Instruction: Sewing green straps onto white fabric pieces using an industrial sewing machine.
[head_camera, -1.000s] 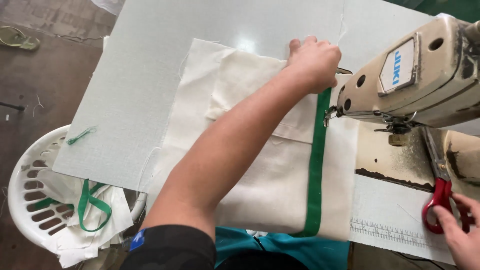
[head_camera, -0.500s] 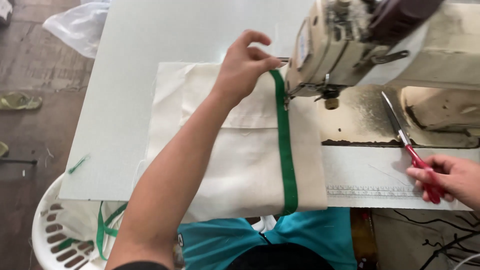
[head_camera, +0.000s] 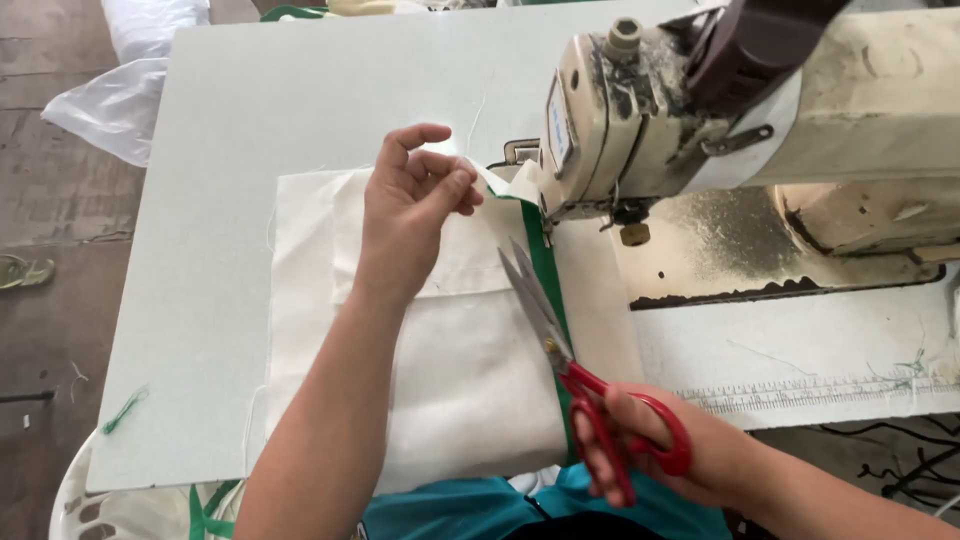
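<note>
A cream cloth piece (head_camera: 470, 370) with a green trim strip (head_camera: 547, 270) lies on the pale sewing table (head_camera: 220, 200), its far corner under the head of the worn cream sewing machine (head_camera: 700, 110). My left hand (head_camera: 410, 210) pinches the cloth's far corner between thumb and fingers and lifts it, just left of the needle area. My right hand (head_camera: 650, 450) grips red-handled scissors (head_camera: 570, 350). Their open blades point up along the green strip toward the machine.
A ruler strip (head_camera: 800, 395) is fixed along the table's near edge at the right. A white plastic basket (head_camera: 110, 500) with cloth and green tape stands below the table's left corner. A clear plastic bag (head_camera: 110, 100) lies on the floor beyond the table.
My right hand has brought the scissors from the table's right side over to the green strip, blades now open. My left hand changed from pressing the cloth to pinching its corner up.
</note>
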